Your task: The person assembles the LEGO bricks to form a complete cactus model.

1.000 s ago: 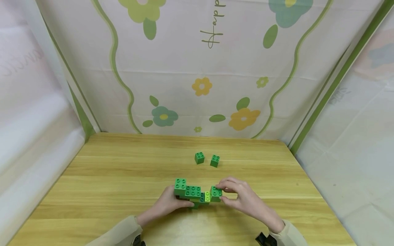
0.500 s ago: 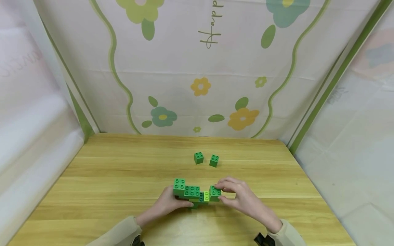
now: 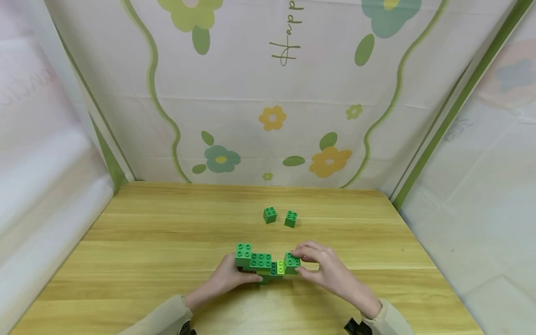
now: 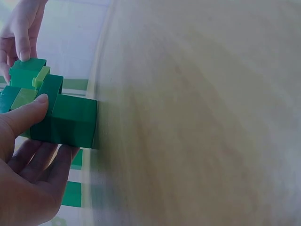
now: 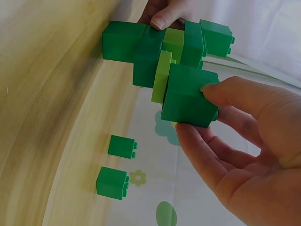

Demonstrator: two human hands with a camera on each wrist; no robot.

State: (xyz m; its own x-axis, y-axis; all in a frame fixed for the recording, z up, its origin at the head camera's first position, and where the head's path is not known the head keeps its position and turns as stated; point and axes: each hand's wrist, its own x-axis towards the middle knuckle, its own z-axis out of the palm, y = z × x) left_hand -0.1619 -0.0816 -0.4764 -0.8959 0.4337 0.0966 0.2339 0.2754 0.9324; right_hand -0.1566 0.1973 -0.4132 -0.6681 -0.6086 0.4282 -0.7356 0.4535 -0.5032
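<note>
My left hand (image 3: 228, 277) grips a build of toy building bricks (image 3: 261, 262) from its left side, thumb in front. The build steps in several shades of green, with a square brick standing highest at its left end. At the right end, my right hand (image 3: 324, 266) pinches a green square brick (image 3: 292, 263) between thumb and fingers. In the right wrist view this brick (image 5: 188, 94) sits right up against a thin lime-green piece (image 5: 162, 77) of the build. The left wrist view has my left thumb (image 4: 35, 110) pressed on the build's side, the other fingers beneath.
Two loose green square bricks, one on the left (image 3: 270, 215) and one on the right (image 3: 291, 219), stand studs up farther back on the wooden table (image 3: 167, 232). Behind the table hangs a white flower-printed cloth (image 3: 234, 83), with more cloth at both sides.
</note>
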